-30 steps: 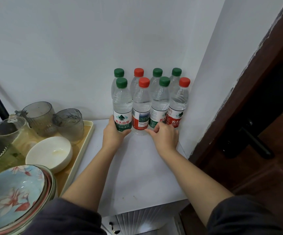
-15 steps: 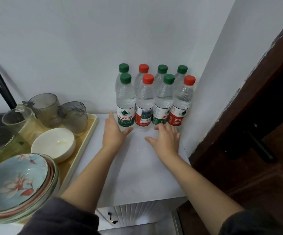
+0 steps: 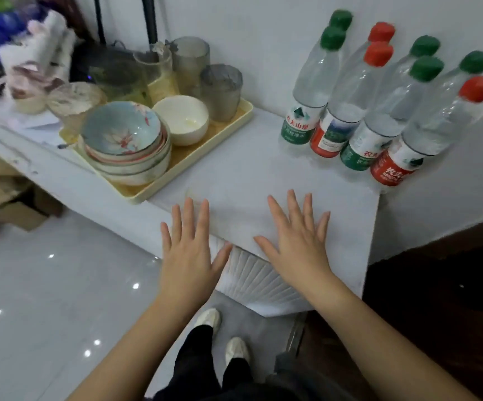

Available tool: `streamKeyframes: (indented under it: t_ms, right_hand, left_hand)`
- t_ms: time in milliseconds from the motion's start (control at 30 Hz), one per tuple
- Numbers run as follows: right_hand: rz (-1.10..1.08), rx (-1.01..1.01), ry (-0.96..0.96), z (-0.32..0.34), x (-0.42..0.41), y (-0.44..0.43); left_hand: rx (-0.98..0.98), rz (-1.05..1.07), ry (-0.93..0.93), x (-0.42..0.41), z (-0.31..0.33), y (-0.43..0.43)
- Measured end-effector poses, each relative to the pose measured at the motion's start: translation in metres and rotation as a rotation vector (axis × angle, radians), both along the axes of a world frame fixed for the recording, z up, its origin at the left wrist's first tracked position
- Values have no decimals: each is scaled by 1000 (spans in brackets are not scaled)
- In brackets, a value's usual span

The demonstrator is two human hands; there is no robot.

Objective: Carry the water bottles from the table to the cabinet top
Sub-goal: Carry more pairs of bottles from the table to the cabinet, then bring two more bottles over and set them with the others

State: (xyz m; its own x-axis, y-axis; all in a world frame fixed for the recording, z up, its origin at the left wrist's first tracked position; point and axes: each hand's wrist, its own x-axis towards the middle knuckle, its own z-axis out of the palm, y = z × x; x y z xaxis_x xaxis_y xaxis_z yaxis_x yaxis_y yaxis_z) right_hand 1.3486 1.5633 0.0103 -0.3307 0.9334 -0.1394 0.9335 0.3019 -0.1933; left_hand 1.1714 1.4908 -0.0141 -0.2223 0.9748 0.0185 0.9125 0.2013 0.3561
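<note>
Fingers (image 3: 188, 218) of left hand (image 3: 189, 264) and right hand (image 3: 299, 250) spread empty; water bottles (image 3: 347, 111) stand upright, caps (image 3: 333, 37) up.

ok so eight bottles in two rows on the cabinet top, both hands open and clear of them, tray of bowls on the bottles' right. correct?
No: the tray of bowls sits left of the bottles, not right, per the head view. The rest holds: eight bottles in two rows on the cabinet top, left hand and right hand open, clear of them.
</note>
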Motion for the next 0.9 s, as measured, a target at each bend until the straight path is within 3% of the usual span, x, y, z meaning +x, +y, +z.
streamKeyframes:
  t_ms: [133,300,433,733,900]
  right_hand:
    - [264,33,-45,-1,-26,-19]
    - [561,55,-15,-11,-64,-54]
    - [779,-7,-105,-26,-98,-93]
    - [1145,-122,-342,-68,-204,-187]
    - [1303,-147,-380,-76,-257,-248]
  left_hand:
    - [-69,176,43,-12,-5,-62]
    - [-178,389,4,-23,-17,-132]
    - [-243,572,-58,-29,-29,-181]
    - [-419,960,-198,-59,-51,-307]
    - [-520,1085,-268,-81,-57,-372]
